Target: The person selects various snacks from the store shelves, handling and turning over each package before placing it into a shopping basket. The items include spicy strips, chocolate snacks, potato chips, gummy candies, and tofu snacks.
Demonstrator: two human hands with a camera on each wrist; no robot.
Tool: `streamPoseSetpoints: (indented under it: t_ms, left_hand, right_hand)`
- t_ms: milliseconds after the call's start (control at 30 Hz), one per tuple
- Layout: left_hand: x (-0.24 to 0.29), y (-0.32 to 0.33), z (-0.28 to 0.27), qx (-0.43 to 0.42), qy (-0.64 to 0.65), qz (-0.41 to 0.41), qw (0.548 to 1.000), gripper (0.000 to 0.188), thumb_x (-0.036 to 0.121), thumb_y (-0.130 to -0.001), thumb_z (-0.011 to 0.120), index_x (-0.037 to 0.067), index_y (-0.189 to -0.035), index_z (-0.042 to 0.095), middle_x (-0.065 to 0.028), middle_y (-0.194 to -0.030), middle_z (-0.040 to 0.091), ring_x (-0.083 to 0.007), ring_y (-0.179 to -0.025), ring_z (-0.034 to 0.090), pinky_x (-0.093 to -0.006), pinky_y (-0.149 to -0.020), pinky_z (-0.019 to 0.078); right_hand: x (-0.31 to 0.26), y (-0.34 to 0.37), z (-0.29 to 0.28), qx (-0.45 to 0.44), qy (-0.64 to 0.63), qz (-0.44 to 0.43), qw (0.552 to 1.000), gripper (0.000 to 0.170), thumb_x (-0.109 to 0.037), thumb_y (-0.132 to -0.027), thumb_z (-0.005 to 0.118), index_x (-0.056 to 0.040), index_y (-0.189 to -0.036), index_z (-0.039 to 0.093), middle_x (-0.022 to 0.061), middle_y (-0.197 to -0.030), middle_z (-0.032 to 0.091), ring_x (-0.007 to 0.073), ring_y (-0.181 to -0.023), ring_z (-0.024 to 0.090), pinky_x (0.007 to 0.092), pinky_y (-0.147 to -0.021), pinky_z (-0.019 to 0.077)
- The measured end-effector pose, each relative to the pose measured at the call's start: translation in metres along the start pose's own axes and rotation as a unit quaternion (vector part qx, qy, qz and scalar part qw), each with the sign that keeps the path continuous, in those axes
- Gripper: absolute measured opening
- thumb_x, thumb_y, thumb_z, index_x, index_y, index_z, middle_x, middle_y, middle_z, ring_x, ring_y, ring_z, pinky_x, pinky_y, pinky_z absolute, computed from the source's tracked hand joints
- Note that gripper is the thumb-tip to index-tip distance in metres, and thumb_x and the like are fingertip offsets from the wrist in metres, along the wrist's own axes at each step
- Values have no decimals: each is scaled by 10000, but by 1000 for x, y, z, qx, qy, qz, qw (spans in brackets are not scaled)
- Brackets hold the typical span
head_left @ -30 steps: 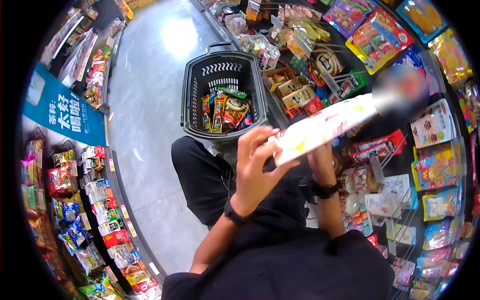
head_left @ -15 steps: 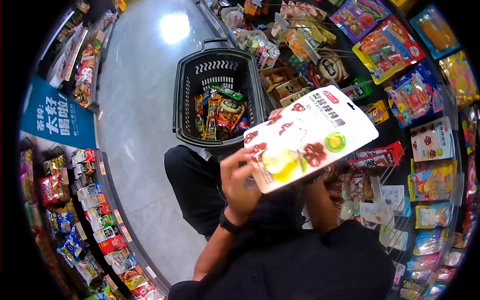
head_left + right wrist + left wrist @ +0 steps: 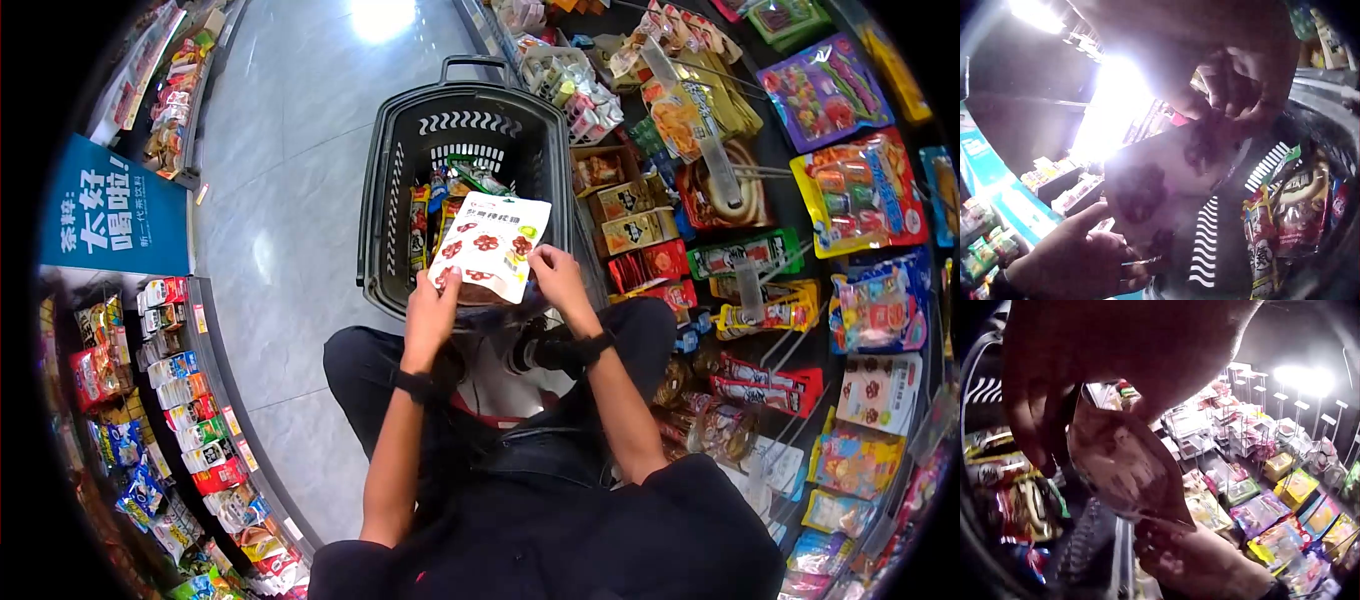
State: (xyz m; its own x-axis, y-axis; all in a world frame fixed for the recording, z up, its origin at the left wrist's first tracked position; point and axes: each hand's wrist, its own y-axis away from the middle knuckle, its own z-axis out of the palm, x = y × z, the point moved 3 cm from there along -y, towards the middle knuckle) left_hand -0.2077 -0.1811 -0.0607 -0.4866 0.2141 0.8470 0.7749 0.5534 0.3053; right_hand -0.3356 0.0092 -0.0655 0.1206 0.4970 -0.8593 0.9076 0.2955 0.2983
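Note:
A white pouch (image 3: 487, 242) with dark red flower shapes is over the near part of the black basket (image 3: 382, 285). My left hand (image 3: 432, 315) pinches its lower left edge, thumb on the front. At its right edge my right hand (image 3: 562, 283) pinches it between thumb and fingers. In the left wrist view the pouch (image 3: 1125, 469) shows its underside, with the left hand (image 3: 1116, 350) above. The right wrist view shows the pouch (image 3: 1147, 181) held between the right hand (image 3: 1229, 69) and the left hand (image 3: 1079, 259).
Several snack packs lie in the basket, among them a yellow-and-red one (image 3: 419, 228). Shelves of hanging bags, such as a purple pack (image 3: 825, 92), line the right side. More packets (image 3: 208, 432) and a blue sign (image 3: 125, 205) are at left. Grey floor (image 3: 290, 190) lies between.
The pouch has moved left and away from my body, over the basket. My right hand, partly hidden behind it before, now shows at its right edge. The view has shifted.

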Motion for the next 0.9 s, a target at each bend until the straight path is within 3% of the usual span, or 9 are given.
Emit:
streamPoseSetpoints:
  t_ms: [133, 200, 300, 400, 500, 533, 633, 700, 900]
  left_hand:
    - [16, -67, -6, -6, -16, -11, 1000, 604, 437, -916, 582, -68, -1233, 482, -346, -1136, 596, -468, -1097, 575, -467, -904, 467]
    - [-6, -116, -8, 74, -87, 108, 988, 638, 397, -918, 595, -64, -1326, 428, -350, -1276, 513, -428, -1208, 514, -434, -992, 426]
    - [38, -111, -35, 103, -65, 160, 980, 551, 300, -904, 638, -48, -1307, 495, -264, -1318, 511, -392, -1221, 505, -409, -1038, 398]
    - [71, -77, -51, 118, -52, 189, 974, 353, 195, -911, 661, -52, -1160, 623, -190, -1288, 572, -259, -1172, 570, -330, -965, 466]
    - [78, -38, -58, 59, 148, 239, 958, 258, 130, -902, 676, -40, -1094, 659, -128, -1153, 653, -180, -1044, 621, -277, -888, 491]
    - [88, -17, -58, 36, 205, 172, 963, 184, 90, -897, 680, -20, -1046, 683, -69, -989, 693, -129, -917, 636, -242, -826, 492]
    - [102, 23, -43, -9, 237, 137, 962, 272, 260, -978, 596, 6, -926, 678, -29, -751, 657, -56, -611, 564, -189, -538, 410]
    - [135, 52, -30, -71, 250, 206, 944, 365, 349, -1013, 512, 25, -909, 646, -36, -663, 637, -76, -578, 573, -200, -525, 381]
    - [271, 155, 34, -298, 233, 370, 848, 271, 71, -909, 632, -13, -1161, 579, -94, -1259, 566, -144, -968, 631, -254, -798, 489]
  right_hand:
    - [11, -75, 21, 10, -13, -74, 997, 318, -285, -917, 614, 27, -952, 667, 133, -775, 690, 195, -692, 647, 340, -643, 493]
    - [0, -97, 25, -35, -106, -26, 993, 324, -305, -918, 614, -1, -1010, 676, 160, -844, 701, 253, -760, 676, 355, -702, 511]
    - [-33, -75, 7, -32, 16, -119, 992, 346, -325, -940, 587, -30, -1102, 666, 189, -960, 703, 319, -899, 690, 382, -798, 521]
    - [-44, -13, -18, -106, -72, -159, 979, 277, -187, -944, 621, -1, -1147, 648, 81, -985, 704, 134, -882, 647, 287, -818, 512]
    - [-24, 57, -49, -51, -97, -167, 980, 245, -143, -894, 671, -18, -1106, 673, 82, -925, 716, 128, -847, 667, 269, -740, 534]
    - [-16, 81, -62, -16, -97, -174, 980, 220, -125, -895, 668, -8, -1081, 675, 76, -892, 718, 125, -811, 673, 263, -720, 538]
    - [-5, 155, -99, -11, -118, -42, 992, 181, -158, -919, 641, 12, -976, 673, 78, -799, 713, 130, -693, 680, 264, -653, 547]
    - [-14, 196, -121, -29, -108, -10, 994, 202, -184, -931, 626, 13, -959, 665, 88, -786, 710, 145, -682, 685, 271, -641, 544]
    - [-55, 284, -204, 131, -16, -184, 974, 218, -204, -927, 646, -22, -1045, 659, 78, -898, 714, 158, -825, 682, 289, -766, 530]
